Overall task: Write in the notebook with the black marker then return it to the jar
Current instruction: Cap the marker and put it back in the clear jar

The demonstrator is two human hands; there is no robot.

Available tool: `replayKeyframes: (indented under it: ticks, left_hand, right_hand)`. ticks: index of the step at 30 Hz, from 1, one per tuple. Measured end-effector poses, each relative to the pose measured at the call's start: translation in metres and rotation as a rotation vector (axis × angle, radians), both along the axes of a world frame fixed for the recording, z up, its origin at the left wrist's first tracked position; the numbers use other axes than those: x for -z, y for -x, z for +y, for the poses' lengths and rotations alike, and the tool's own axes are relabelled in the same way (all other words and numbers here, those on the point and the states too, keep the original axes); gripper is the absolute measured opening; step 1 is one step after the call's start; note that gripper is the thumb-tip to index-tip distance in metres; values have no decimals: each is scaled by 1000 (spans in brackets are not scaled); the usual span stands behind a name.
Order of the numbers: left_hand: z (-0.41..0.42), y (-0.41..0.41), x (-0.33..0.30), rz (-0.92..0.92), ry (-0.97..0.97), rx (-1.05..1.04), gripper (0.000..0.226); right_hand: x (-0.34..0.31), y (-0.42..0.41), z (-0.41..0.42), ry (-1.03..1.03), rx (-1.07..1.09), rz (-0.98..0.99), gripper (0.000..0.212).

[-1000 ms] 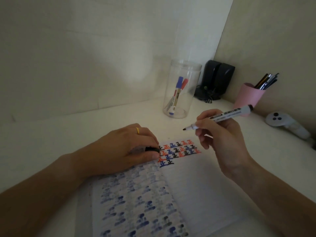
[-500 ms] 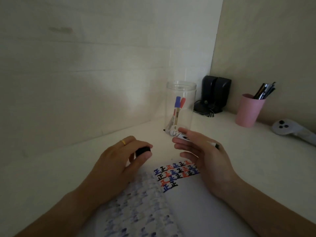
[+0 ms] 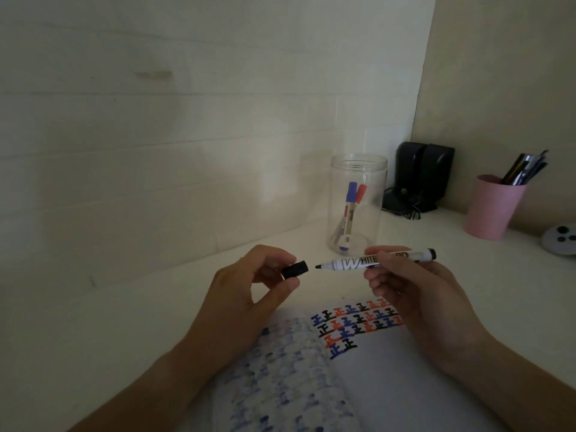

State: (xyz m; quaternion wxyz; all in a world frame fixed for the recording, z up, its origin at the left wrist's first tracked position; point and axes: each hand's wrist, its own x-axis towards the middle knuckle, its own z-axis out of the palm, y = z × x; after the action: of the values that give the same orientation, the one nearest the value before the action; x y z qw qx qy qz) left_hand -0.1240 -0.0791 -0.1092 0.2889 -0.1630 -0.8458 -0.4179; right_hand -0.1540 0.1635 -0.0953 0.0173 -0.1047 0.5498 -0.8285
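My right hand [image 3: 414, 294] holds the black marker [image 3: 352, 263] level above the desk, its bare tip pointing left. My left hand [image 3: 246, 294] pinches the black cap [image 3: 295, 269] a short gap from that tip, open end toward it. The open notebook [image 3: 389, 378] lies below both hands, with rows of black, blue and red characters at the top of its right page. Just behind the marker stands the clear jar [image 3: 357, 169], which holds a blue-capped and a red-capped marker.
A pink cup [image 3: 492, 210] full of pens stands at the right against the wall. Black speakers [image 3: 425, 173] with cables sit in the corner behind the jar. A white controller [image 3: 561, 238] lies at the right edge. The white desk [image 3: 124, 313] stretches left.
Both hands have lifted off the notebook. The right hand turned the marker level with its tip leftward, and the left hand brought the cap up close to the tip.
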Motion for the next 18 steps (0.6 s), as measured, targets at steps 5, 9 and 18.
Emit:
replayKeyframes:
  ticks: [5,9,18]
  left_hand:
    - [3,-4,-3,-12,20,10,18]
    - [6,-7,-5,-1,19,45,19]
    - [7,-11,-6,-81,-205,144,20]
  right_hand:
    - [0,-3,-1,-6,-36,29,29]
    - [1,-5,-3,-17,-70,39,26]
    - [-3,-10,-1,-113,-142,124,21]
